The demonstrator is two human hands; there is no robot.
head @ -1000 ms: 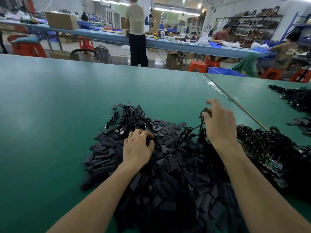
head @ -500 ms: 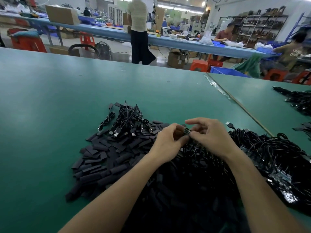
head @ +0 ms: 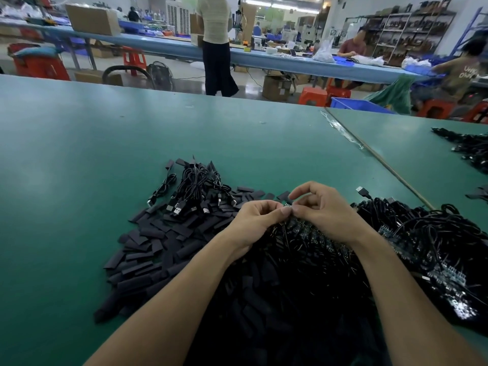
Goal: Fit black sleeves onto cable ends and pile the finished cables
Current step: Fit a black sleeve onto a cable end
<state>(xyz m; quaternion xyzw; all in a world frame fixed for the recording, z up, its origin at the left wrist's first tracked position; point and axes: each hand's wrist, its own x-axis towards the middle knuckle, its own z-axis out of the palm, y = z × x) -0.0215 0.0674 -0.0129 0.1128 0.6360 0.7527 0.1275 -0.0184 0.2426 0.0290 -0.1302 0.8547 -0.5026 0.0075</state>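
Head view, centre of frame: pinching one small dark part between left hand (head: 254, 220) and right hand (head: 326, 213), fingertips touching, fingers curled. Too small and too hidden to name for certain; judged a cable end (head: 287, 205) on the right-hand side going into a sleeve hidden in the left fingers, so mid-fitting.

Done so far, by the look of it: only a small pile of finished cables (head: 195, 184), just above and left of the hands on the green table (head: 79, 154).

Left to do: plenty. Spread over lower left, a broad heap of loose sleeves (head: 158, 243). Filling right and lower right, a thick tangle of bare-ended cables (head: 435, 247), small boards showing. Judged early in the job.

At far right edge, more black cables (head: 470, 151); finished or not, cannot tell.
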